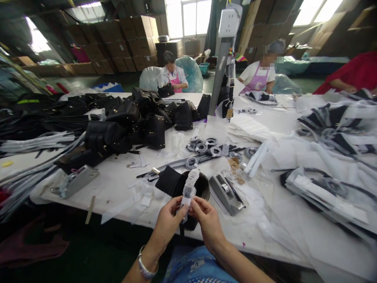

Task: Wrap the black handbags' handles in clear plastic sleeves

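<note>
A: Well, where do the hands stand?

B: Both are at the near edge of the white tabletop [118, 184]. The left hand [167, 222] and the right hand [207, 220] meet with fingertips pressed together on the lower end of a strap wrapped in crinkled white paper [190, 186]. Each hand pinches that wrapping from its own side.

A: And the strap belongs to what?

B: It rises from a small black leather handbag [176, 182] lying at the near edge, right behind the hands. The wrap covers the visible length of the strap, and the fingers sit at its bottom end, so I judge the wrapping nearly finished, with only the end left to fasten.

A: Anything to fasten it with?

B: A grey tape dispenser [226, 192] stands just right of the bag, and a second grey metal dispenser [75, 181] lies toward the left edge.

A: How much work remains overall?

B: Plenty, by my reading. A heap of black handbags [129, 122] fills the far left of the tabletop with no paper visible on them, coiled grey straps [203, 146] lie in the middle, and a pile of paper-wrapped black pieces [330, 145] spreads along the right side.

A: Others nearby?

B: Two people in pink aprons [173, 76] sit at the far edge.
</note>
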The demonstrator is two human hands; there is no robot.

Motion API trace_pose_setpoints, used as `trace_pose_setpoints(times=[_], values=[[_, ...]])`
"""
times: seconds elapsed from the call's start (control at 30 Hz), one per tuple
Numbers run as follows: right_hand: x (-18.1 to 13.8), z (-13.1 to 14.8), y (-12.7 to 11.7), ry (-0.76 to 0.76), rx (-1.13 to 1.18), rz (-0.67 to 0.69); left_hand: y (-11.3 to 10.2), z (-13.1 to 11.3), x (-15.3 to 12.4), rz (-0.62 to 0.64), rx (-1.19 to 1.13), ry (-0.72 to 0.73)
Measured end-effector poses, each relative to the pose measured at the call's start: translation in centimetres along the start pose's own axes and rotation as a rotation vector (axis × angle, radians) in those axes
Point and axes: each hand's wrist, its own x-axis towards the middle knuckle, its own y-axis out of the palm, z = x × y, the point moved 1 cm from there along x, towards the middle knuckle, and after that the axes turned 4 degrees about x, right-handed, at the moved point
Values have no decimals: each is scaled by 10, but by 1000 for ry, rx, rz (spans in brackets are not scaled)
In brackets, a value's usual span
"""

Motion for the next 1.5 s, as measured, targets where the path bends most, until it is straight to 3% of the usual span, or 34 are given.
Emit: trace_pose_setpoints(times=[0.1,0.17,0.23,0.4,0.47,0.53,0.77,1.0,1.3,1.4,1.5], values=[[6,5,-5,-162,-319,22,1,6,2,-72,41,-17],[17,14,-22,-307,-593,9,0,12,3,-138,54,-29],[33,26,-57,-372,-765,-71,-1,18,5,-192,42,-47],[67,46,-175,-303,-856,-425,-2,22,6,-192,-9,-76],[73,44,-206,-245,-865,-479,0,21,6,-179,-23,-85],[75,38,-222,-187,-854,-484,2,22,7,-174,-38,-93],[68,29,-233,-38,-665,-452,2,22,10,-146,-66,-117],[29,43,-232,-12,-448,-415,3,20,9,-164,-86,-129],[32,9,-247,62,-313,-564,3,15,10,-150,-138,-124],[27,7,-233,84,-320,-518,4,12,8,-140,-164,-120],[14,12,-192,84,-329,-358,6,12,8,-144,-158,-117]])
